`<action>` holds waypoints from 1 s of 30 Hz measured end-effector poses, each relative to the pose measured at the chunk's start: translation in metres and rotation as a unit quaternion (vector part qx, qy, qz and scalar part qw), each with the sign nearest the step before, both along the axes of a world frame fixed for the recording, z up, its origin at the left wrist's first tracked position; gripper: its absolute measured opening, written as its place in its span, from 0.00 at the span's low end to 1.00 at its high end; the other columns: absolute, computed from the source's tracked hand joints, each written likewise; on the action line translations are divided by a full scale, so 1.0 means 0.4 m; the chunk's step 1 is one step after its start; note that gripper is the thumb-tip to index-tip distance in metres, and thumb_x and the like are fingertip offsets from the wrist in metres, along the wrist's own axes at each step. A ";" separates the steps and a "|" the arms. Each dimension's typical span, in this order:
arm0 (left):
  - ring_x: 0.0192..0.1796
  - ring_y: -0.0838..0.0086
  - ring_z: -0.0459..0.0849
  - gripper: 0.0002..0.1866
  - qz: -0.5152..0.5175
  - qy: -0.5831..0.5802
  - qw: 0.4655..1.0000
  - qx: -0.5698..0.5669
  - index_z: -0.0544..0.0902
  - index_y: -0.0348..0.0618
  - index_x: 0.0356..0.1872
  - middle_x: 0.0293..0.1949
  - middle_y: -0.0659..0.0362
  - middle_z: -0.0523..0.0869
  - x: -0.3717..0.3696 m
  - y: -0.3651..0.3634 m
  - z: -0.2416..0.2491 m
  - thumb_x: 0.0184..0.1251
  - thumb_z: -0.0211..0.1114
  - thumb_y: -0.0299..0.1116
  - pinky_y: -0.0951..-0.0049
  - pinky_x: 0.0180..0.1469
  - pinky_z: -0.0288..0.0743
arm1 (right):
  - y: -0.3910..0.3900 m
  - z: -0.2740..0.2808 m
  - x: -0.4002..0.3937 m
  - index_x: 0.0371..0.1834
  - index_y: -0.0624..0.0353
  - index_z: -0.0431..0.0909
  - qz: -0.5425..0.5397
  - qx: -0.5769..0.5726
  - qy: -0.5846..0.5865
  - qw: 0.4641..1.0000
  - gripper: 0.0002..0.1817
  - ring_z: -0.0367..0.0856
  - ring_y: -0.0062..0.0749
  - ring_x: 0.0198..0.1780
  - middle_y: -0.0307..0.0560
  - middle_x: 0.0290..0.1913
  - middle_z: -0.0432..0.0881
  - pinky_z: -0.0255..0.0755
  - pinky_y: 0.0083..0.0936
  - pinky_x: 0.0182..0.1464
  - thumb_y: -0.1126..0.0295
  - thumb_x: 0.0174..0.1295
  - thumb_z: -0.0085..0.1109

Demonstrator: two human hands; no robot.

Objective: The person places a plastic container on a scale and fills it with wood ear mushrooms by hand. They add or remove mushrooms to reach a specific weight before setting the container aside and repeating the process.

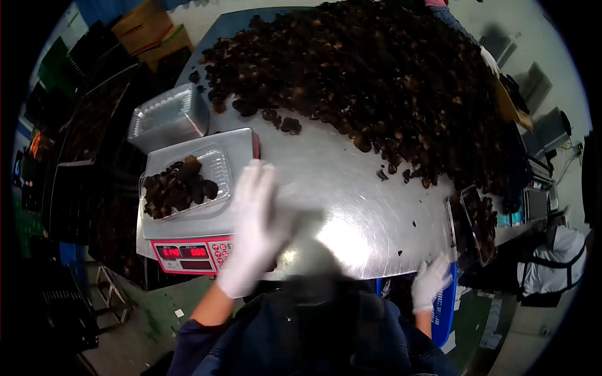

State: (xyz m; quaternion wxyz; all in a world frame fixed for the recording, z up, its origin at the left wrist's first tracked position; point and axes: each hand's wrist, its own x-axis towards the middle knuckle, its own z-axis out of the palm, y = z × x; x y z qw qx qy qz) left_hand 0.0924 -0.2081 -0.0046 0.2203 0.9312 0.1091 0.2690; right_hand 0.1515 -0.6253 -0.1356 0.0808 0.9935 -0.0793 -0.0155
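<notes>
My left hand, in a white glove, is stretched out beside the right edge of a digital scale, with nothing visible in it. On the scale's plate a clear plastic tray holds dark brown, mushroom-like pieces. Red digits glow on the scale's front panel. Farther right, my gloved right hand hangs at the table's front edge, fingers apart, over the side of a blue basket. Near it a filled clear tray stands at the table's right side.
A large heap of the same dark pieces covers the back of the metal table. Behind the scale is a stack of clear trays. Dark crates stand to the left. Part of another person shows at the far side.
</notes>
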 end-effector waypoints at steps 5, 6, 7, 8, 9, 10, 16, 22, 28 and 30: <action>0.78 0.35 0.47 0.51 0.060 0.164 0.947 -0.270 0.49 0.39 0.78 0.79 0.36 0.43 0.348 -0.192 -0.190 0.60 0.69 0.46 0.44 0.78 0.44 | -0.206 0.004 -0.154 0.75 0.61 0.62 -0.039 -0.019 -0.073 0.996 0.31 0.58 0.50 0.77 0.56 0.77 0.59 0.52 0.52 0.73 0.53 0.76 0.43; 0.78 0.34 0.43 0.52 0.125 0.131 0.931 -0.318 0.46 0.41 0.79 0.79 0.37 0.39 0.430 -0.160 -0.185 0.61 0.69 0.47 0.45 0.78 0.43 | -0.182 0.003 -0.155 0.75 0.61 0.62 -0.019 0.001 -0.102 0.995 0.31 0.58 0.51 0.76 0.57 0.77 0.59 0.53 0.52 0.73 0.52 0.76 0.44; 0.78 0.33 0.42 0.53 0.199 0.134 0.911 -0.337 0.45 0.41 0.79 0.79 0.38 0.38 0.505 -0.104 -0.183 0.61 0.69 0.47 0.44 0.78 0.43 | -0.150 -0.003 -0.146 0.75 0.62 0.62 0.012 0.044 -0.128 0.991 0.31 0.58 0.53 0.76 0.58 0.77 0.59 0.53 0.52 0.73 0.52 0.76 0.44; 0.78 0.33 0.41 0.53 0.270 0.133 0.885 -0.356 0.43 0.42 0.79 0.80 0.38 0.36 0.581 -0.048 -0.182 0.61 0.69 0.46 0.44 0.78 0.44 | -0.113 -0.008 -0.124 0.74 0.63 0.62 0.043 0.087 -0.155 0.983 0.32 0.58 0.56 0.76 0.59 0.77 0.59 0.53 0.51 0.73 0.51 0.76 0.44; 0.78 0.33 0.42 0.52 0.324 0.114 0.879 -0.331 0.44 0.42 0.79 0.80 0.39 0.37 0.632 0.012 -0.181 0.62 0.69 0.46 0.44 0.77 0.45 | -0.077 -0.022 -0.097 0.74 0.65 0.62 0.081 0.106 -0.181 0.974 0.34 0.57 0.59 0.76 0.61 0.76 0.59 0.51 0.52 0.74 0.49 0.76 0.44; 0.78 0.33 0.42 0.52 0.375 0.096 0.870 -0.305 0.45 0.42 0.79 0.80 0.40 0.38 0.669 0.077 -0.179 0.62 0.68 0.45 0.43 0.77 0.46 | -0.023 -0.019 -0.069 0.74 0.65 0.61 0.070 0.149 -0.174 0.971 0.35 0.55 0.59 0.76 0.62 0.76 0.59 0.48 0.52 0.74 0.47 0.75 0.44; 0.78 0.34 0.44 0.44 0.477 0.173 0.813 -0.285 0.55 0.56 0.79 0.80 0.44 0.42 0.688 0.374 -0.135 0.68 0.54 0.64 0.37 0.75 0.49 | 0.068 -0.031 0.053 0.74 0.66 0.61 0.132 0.215 -0.172 0.952 0.37 0.57 0.61 0.75 0.66 0.75 0.60 0.46 0.52 0.76 0.51 0.69 0.50; 0.80 0.37 0.36 0.51 0.418 0.124 0.796 -0.419 0.55 0.66 0.79 0.81 0.49 0.44 0.729 0.571 -0.214 0.58 0.54 0.78 0.35 0.76 0.37 | 0.092 0.011 0.075 0.64 0.71 0.70 0.183 0.170 -0.200 0.947 0.33 0.71 0.63 0.66 0.66 0.65 0.73 0.62 0.53 0.67 0.51 0.70 0.45; 0.68 0.71 0.73 0.28 0.123 -0.037 0.858 -0.497 0.78 0.43 0.66 0.65 0.59 0.80 0.833 0.582 -0.282 0.69 0.66 0.46 0.70 0.69 0.62 | 0.169 0.055 0.157 0.61 0.66 0.68 0.305 0.126 -0.337 0.882 0.24 0.81 0.66 0.50 0.71 0.54 0.79 0.74 0.60 0.53 0.58 0.71 0.43; 0.65 0.71 0.76 0.25 0.093 -0.017 0.868 -0.488 0.81 0.40 0.61 0.62 0.58 0.82 0.831 0.531 -0.274 0.68 0.66 0.44 0.71 0.67 0.65 | 0.183 0.076 0.132 0.61 0.64 0.66 0.247 0.181 -0.304 0.902 0.22 0.83 0.66 0.46 0.71 0.51 0.80 0.76 0.61 0.50 0.59 0.71 0.42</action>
